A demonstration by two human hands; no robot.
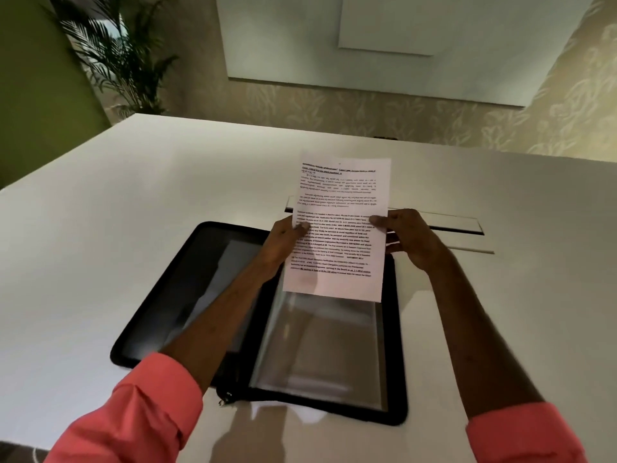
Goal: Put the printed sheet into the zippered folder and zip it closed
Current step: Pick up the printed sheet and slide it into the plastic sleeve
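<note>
Holding the white printed sheet [337, 225] upright above the open black zippered folder [160, 295] at the tabletop's [100, 212] near edge, my left hand [283, 240] and right hand [409, 237] pinched its side edges; light and floppy, it seemed to need both sides supported.

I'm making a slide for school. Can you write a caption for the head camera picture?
Both hands, left and right, hold a printed sheet above an open black zippered folder on a white table.
</note>
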